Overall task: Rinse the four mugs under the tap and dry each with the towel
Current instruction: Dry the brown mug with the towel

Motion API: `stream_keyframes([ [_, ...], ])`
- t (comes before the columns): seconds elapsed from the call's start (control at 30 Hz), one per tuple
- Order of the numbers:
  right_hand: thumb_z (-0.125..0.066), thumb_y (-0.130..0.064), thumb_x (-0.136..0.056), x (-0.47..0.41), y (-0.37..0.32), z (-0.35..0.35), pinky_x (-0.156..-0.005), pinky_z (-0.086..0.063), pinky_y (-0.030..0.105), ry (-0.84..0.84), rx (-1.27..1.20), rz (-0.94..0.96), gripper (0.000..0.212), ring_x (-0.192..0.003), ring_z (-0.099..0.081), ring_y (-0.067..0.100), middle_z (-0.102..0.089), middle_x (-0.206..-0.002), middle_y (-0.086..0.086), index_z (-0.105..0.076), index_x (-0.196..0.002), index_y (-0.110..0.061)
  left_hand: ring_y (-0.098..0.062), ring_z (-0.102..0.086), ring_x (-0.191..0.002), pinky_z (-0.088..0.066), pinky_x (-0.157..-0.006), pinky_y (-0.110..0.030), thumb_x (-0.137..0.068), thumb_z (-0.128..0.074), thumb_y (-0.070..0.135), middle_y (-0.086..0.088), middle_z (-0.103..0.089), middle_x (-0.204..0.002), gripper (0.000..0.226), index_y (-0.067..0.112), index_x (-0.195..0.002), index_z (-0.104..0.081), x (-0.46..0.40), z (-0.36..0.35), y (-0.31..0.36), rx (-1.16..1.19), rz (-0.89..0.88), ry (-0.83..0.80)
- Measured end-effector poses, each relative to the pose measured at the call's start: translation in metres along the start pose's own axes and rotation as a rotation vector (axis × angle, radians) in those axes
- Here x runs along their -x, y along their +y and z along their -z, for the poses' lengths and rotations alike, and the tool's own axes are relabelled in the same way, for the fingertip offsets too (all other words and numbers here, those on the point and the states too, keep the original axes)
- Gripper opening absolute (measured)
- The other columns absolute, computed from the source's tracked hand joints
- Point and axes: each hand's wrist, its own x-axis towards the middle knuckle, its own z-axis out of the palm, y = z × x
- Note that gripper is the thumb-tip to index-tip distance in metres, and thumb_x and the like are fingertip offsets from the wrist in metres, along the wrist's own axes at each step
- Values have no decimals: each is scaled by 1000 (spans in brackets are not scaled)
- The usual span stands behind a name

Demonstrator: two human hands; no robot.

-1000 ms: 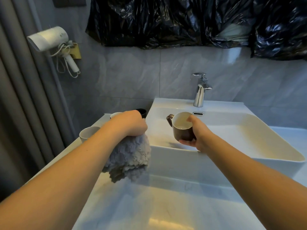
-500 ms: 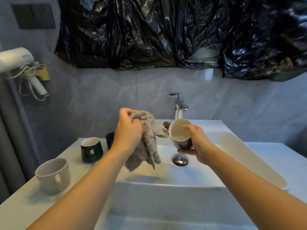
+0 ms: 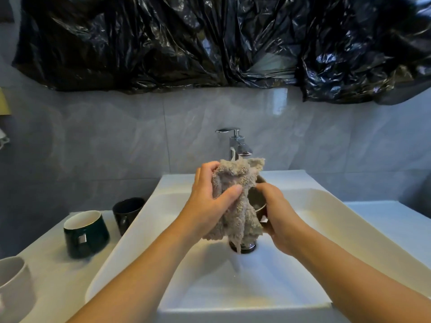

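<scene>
Towel point(image 3: 235, 201) gripped by left hand point(image 3: 207, 206), pressed on brown mug point(image 3: 256, 201) held by right hand point(image 3: 277, 217) over sink point(image 3: 349, 229). Drying under way; three mugs wait on desk point(image 3: 58, 271), state unclear.

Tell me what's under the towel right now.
The towel, gripped by the left hand, covers the brown mug held by the right hand. Only the mug's side shows; its inside is hidden.
</scene>
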Motion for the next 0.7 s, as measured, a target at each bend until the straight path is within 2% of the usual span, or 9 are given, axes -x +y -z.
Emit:
stream_keyframes([
  [0.07,-59,-49,-78,-2,2,3,-67,-57,37,-27,-79,4,56,-82,-63,25,-67,-105,14,-56,-127,-20,-15,-58,-117,-51,-100,-43,-73,-69,53,-4,-51,-130,52,50,-115,-38,-1,-7,0,30,21,-8],
  [0.13,-59,-52,-82,-2,2,6,-76,-53,42,-61,-144,11,50,-85,-55,27,-65,-98,12,-66,-117,-16,-21,-62,-108,-53,-94,-48,-72,-66,45,-11,-53,-124,45,45,-109,-42,-2,-9,3,33,6,58],
  [0.2,-50,-62,-89,-2,-2,9,-76,-55,39,-90,-210,-14,57,-82,-58,26,-69,-87,7,-72,-111,-14,-29,-63,-97,-55,-86,-52,-73,-64,38,-16,-55,-115,33,42,-100,-46,-5,-6,2,35,4,117],
  [0.3,-49,-63,-91,-1,-8,13,-65,-59,38,-131,-325,-74,56,-79,-72,23,-75,-103,9,-74,-110,-17,-29,-62,-84,-53,-70,-38,-81,-64,24,-20,-58,-107,23,37,-93,-49,-5,0,1,72,11,150],
  [0.37,-53,-58,-91,1,-10,16,-61,-60,38,-177,-372,-116,47,-75,-74,24,-76,-101,11,-78,-97,-18,-22,-61,-73,-51,-63,-33,-88,-63,11,-15,-62,-94,22,25,-98,-50,-2,0,2,126,-8,117],
  [0.43,-57,-56,-89,3,-10,19,-65,-61,41,-186,-375,-140,45,-76,-74,26,-76,-98,12,-80,-87,-17,-17,-58,-68,-49,-60,-31,-92,-58,3,-9,-60,-80,19,17,-100,-49,2,-2,7,146,-22,82],
  [0.5,-62,-56,-85,4,-12,22,-72,-61,45,-154,-358,-137,41,-78,-74,28,-76,-99,11,-78,-95,-19,-15,-55,-65,-47,-57,-29,-93,-54,-1,-4,-58,-76,20,18,-99,-49,2,0,10,155,-26,91],
  [0.6,-69,-54,-74,3,-12,29,-60,-58,41,-93,-270,-110,43,-72,-73,27,-74,-93,8,-70,-105,-25,-9,-57,-71,-48,-65,-29,-90,-51,-3,8,-59,-86,36,26,-111,-44,2,8,9,1,-119,254],
  [0.7,-71,-49,-66,8,-12,42,-62,-58,43,-100,-214,-50,44,-76,-72,28,-74,-92,7,-70,-103,-25,-13,-56,-83,-45,-71,-30,-87,-58,3,13,-53,-104,53,31,-126,-35,5,16,4,-269,-226,429],
])
